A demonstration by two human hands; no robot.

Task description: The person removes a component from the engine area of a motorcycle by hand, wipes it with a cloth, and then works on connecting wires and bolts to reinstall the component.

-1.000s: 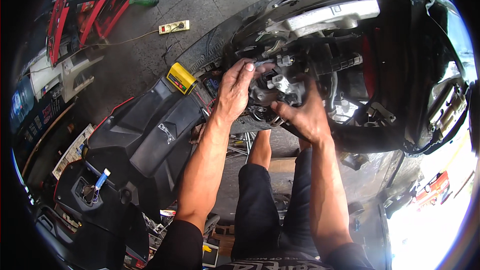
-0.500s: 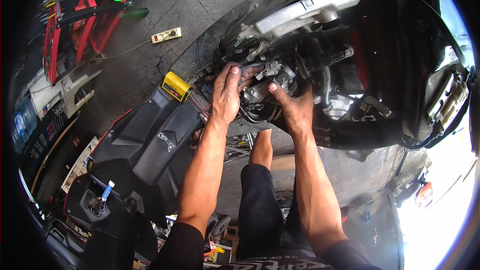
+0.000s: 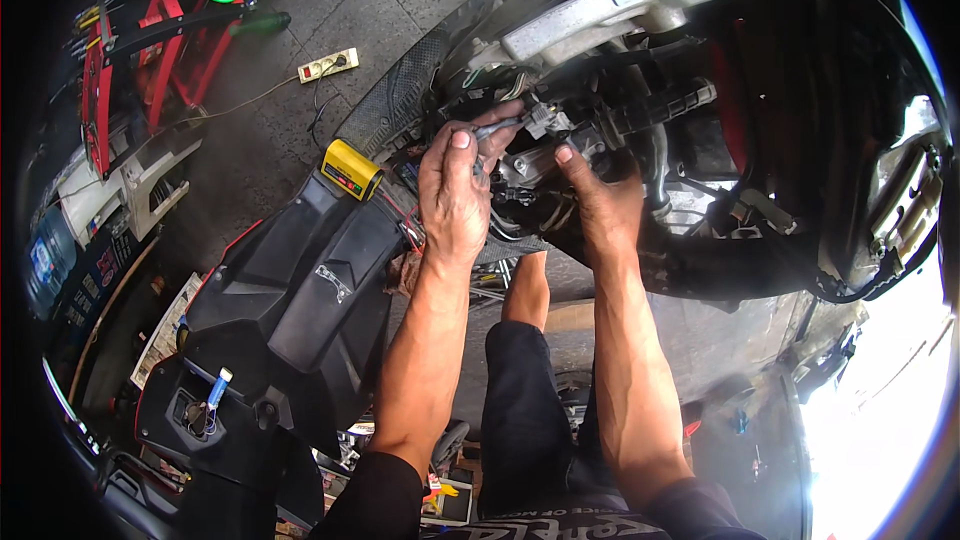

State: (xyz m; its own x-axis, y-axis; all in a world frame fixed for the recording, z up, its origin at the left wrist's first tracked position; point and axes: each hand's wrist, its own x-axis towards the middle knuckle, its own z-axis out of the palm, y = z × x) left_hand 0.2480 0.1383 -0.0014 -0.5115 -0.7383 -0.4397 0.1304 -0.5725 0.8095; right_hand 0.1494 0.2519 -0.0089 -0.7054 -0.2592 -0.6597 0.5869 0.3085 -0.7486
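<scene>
Two bare hands work among the exposed parts of a black scooter body point(image 3: 720, 275), all to the right of a yellow box-shaped device point(image 3: 351, 169), the landmark here. The left hand point(image 3: 455, 185), nearest that device, is loosely closed on a sleeved cable point(image 3: 500, 127), which lies across its half-curled fingers. The cable is dull grey and smooth; a pale grey connector point(image 3: 543, 120) with squared edges sits at its far end. Its long axis runs away from the device, rising slightly to the right, connector end outermost.

Just below the connector, farther from the device than the left hand, is a silver metal casting point(image 3: 528, 166). The right hand point(image 3: 608, 210) has its thumb at the casting's right edge; its fingers are hidden, so I cannot tell how far they close.

Both thumbs and the left fingers cover parts of these pieces. Farther right of the device, a grey hose point(image 3: 656, 165) stands beside the right hand. Above and left of the device lies a cream power strip point(image 3: 328, 65); below it, black plastic bodywork point(image 3: 310, 310).
</scene>
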